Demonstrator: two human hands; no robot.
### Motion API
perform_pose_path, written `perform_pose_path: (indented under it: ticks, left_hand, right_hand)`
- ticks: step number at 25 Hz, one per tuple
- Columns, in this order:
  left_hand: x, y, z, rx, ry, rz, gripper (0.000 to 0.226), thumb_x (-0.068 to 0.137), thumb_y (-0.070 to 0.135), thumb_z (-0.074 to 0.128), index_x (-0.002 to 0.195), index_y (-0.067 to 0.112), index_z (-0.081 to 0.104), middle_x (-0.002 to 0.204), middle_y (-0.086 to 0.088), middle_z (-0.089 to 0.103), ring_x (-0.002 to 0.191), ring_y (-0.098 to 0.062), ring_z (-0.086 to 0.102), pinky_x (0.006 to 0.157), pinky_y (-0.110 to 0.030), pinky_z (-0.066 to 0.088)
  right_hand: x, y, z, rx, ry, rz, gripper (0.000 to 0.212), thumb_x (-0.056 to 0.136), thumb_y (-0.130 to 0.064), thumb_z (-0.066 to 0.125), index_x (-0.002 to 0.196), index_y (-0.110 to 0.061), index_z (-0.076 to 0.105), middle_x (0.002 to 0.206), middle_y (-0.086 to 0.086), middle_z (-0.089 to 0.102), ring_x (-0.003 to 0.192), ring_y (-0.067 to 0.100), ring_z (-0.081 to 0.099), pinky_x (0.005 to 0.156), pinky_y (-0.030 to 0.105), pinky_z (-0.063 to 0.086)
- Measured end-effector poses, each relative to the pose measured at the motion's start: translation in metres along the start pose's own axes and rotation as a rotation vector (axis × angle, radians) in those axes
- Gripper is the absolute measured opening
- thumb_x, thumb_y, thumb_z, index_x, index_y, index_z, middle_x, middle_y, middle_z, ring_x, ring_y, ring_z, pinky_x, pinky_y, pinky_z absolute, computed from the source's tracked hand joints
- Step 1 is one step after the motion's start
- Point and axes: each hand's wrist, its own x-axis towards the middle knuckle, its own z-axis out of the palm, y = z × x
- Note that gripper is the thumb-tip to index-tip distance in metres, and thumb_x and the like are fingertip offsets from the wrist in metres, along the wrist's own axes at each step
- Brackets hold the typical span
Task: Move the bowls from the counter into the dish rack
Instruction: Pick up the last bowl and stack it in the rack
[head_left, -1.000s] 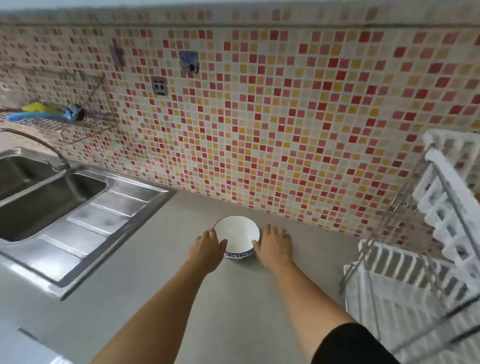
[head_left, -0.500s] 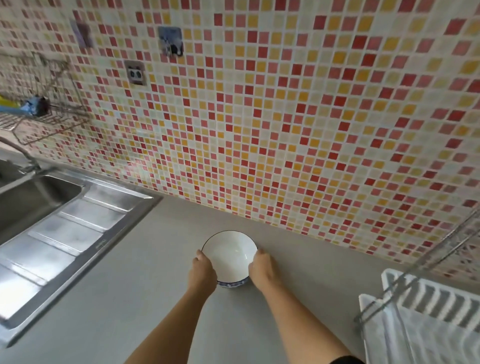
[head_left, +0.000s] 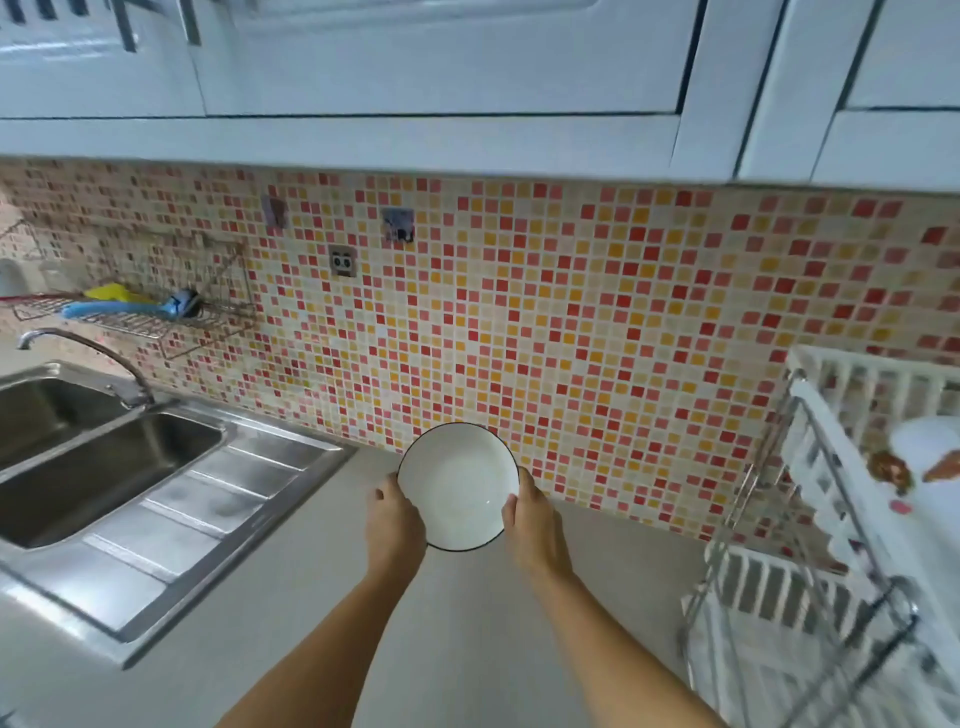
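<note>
Grey bench (head_left: 291, 613), running from below both hands out to the left hand's side, where a steel double sink (head_left: 104, 467) with a ribbed drainboard is set into it. Beyond the hands, a mosaic wall of red, orange and cream tiles under white cupboards. To the right hand's side, a white slatted dish rack (head_left: 810, 561) in a chrome wire frame, two tiers high; its upper tier already carries what appears to be a white patterned dish, blurred and not identifiable further. Between the hands, a white bowl (head_left: 457, 486) with a thin dark rim, mouth turned toward the viewer, empty inside. The left hand (head_left: 395, 525) is clamped on the bowl's left edge, thumb hooked over the rim; the right hand (head_left: 532, 525) is clamped on the opposite edge in the same manner. The bowl appears raised clear of the bench, though its underside is hidden, so contact cannot be excluded.

Step in hand, as judged: the lift-and-carry phase for this bowl, with no placement yet made. The next move calls for a sideways carry toward the right hand's side, a level hold so the rim does not slip from the thumbs, and clearance over the wire frame before the bowl is lowered between the slats of a free tier.
</note>
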Motion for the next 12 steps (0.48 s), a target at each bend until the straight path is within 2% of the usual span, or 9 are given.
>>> perform_pose_path:
  ticks: [1,3,4,6,7,9,10,11,12]
  left_hand:
    - [-0.013,0.011,-0.017,-0.050,0.031,0.055,0.037,0.096,0.004,0.031,0.131,0.012,0.041,0.122,-0.012,0.044,0.090,-0.030,0.049,0.060,-0.035,0.053]
    - [-0.039,0.029,-0.048,-0.073,0.061,0.200,0.043,0.094,0.002,0.033,0.134,0.015,0.037,0.118,-0.010,0.045,0.091,-0.033,0.052,0.066,-0.043,0.056]
    - [-0.054,0.038,-0.063,-0.062,0.078,0.286,0.046,0.092,-0.002,0.034,0.135,0.014,0.037,0.118,-0.013,0.047,0.092,-0.036,0.054,0.069,-0.047,0.056]
    - [-0.081,0.059,-0.086,-0.051,0.135,0.428,0.043,0.092,-0.004,0.033,0.132,0.011,0.040,0.108,-0.016,0.055,0.087,-0.034,0.056,0.062,-0.039,0.051]
    - [-0.096,0.069,-0.095,-0.070,0.148,0.477,0.039,0.094,-0.002,0.032,0.130,0.011,0.042,0.104,-0.013,0.056,0.084,-0.030,0.055,0.060,-0.034,0.046]
    - [-0.125,0.091,-0.111,-0.108,0.168,0.578,0.033,0.098,0.005,0.032,0.128,0.011,0.044,0.105,-0.008,0.056,0.085,-0.024,0.053,0.062,-0.031,0.043]
    - [-0.138,0.102,-0.116,-0.133,0.170,0.625,0.031,0.099,0.009,0.032,0.128,0.011,0.044,0.106,-0.005,0.056,0.087,-0.022,0.052,0.061,-0.027,0.042]
    - [-0.152,0.113,-0.120,-0.166,0.158,0.667,0.029,0.101,0.014,0.033,0.128,0.011,0.044,0.107,-0.003,0.054,0.086,-0.020,0.052,0.058,-0.022,0.040]
    - [-0.166,0.125,-0.121,-0.207,0.125,0.706,0.029,0.101,0.020,0.033,0.126,0.012,0.043,0.106,-0.001,0.053,0.084,-0.019,0.053,0.054,-0.018,0.038]
  right_hand:
    - [-0.012,-0.010,-0.017,0.076,0.060,-0.041,0.044,0.099,-0.018,0.038,0.143,-0.011,0.033,0.130,0.010,0.058,0.113,0.024,0.060,0.092,0.032,0.051]
    - [-0.036,-0.031,-0.053,0.243,0.132,-0.095,0.041,0.098,-0.020,0.042,0.139,-0.013,0.037,0.132,0.008,0.056,0.117,0.023,0.057,0.094,0.034,0.052]
    - [-0.048,-0.043,-0.075,0.339,0.139,-0.085,0.038,0.098,-0.023,0.043,0.135,-0.013,0.040,0.130,0.007,0.057,0.116,0.023,0.058,0.090,0.033,0.053]
    - [-0.065,-0.063,-0.113,0.556,0.105,-0.027,0.035,0.097,-0.040,0.040,0.122,-0.016,0.040,0.118,0.004,0.060,0.107,0.023,0.060,0.076,0.028,0.055]
    - [-0.075,-0.074,-0.136,0.668,0.060,0.012,0.045,0.093,-0.056,0.036,0.117,-0.018,0.038,0.111,0.003,0.059,0.102,0.025,0.061,0.074,0.030,0.057]
    - [-0.087,-0.085,-0.175,0.812,-0.012,0.083,0.084,0.071,-0.087,0.024,0.120,-0.020,0.036,0.113,0.008,0.057,0.103,0.030,0.062,0.081,0.048,0.058]
    - [-0.095,-0.087,-0.194,0.849,-0.016,0.092,0.093,0.064,-0.092,0.023,0.124,-0.021,0.035,0.117,0.009,0.055,0.104,0.030,0.062,0.083,0.051,0.057]
    - [-0.105,-0.087,-0.213,0.878,-0.001,0.074,0.089,0.066,-0.089,0.025,0.124,-0.022,0.034,0.119,0.008,0.051,0.105,0.027,0.061,0.084,0.050,0.057]
    - [-0.115,-0.087,-0.232,0.895,0.026,0.049,0.075,0.074,-0.082,0.029,0.120,-0.022,0.033,0.117,0.007,0.050,0.105,0.024,0.059,0.085,0.048,0.057]
